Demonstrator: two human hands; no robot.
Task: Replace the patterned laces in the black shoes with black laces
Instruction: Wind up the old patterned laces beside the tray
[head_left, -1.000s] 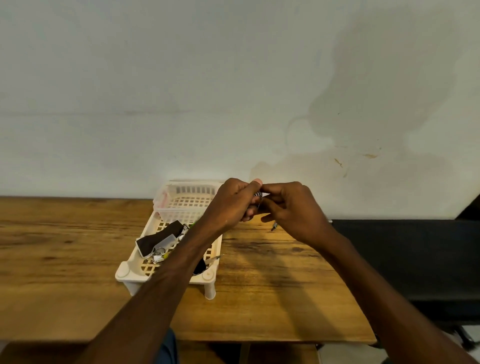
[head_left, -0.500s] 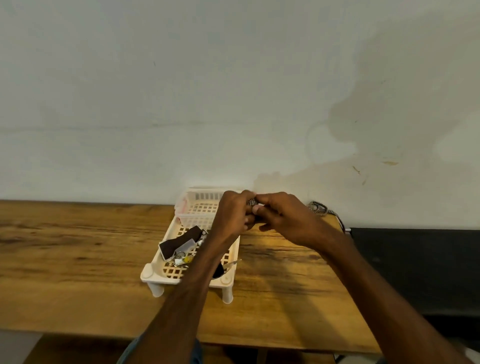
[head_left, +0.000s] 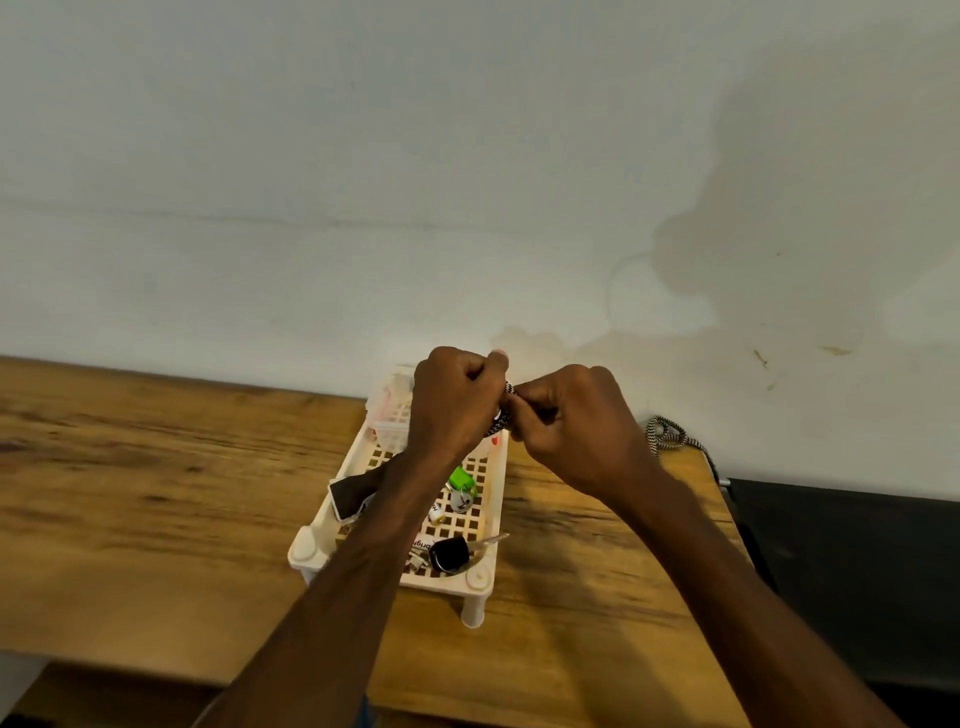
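— Where's the patterned lace (head_left: 497, 425)?
— Centre frame, pinched between the curled left hand (head_left: 452, 402) and right hand (head_left: 571, 431), above the tray (head_left: 307, 551).
— Any writing?
— A tag (head_left: 423, 544) in the tray, perhaps "brig"; too blurred.

Tray (head_left: 305, 552) sits on table (head_left: 130, 493), far end at 12 near wall (head_left: 467, 156). Key (head_left: 449, 553) in tray's 6 o'clock end. Left hand (head_left: 452, 405) and right hand (head_left: 576, 431) meet above tray's 12 end, lace (head_left: 500, 425) pinched between them. Loose lace (head_left: 667, 434) on table at 2 from tray, by wall.
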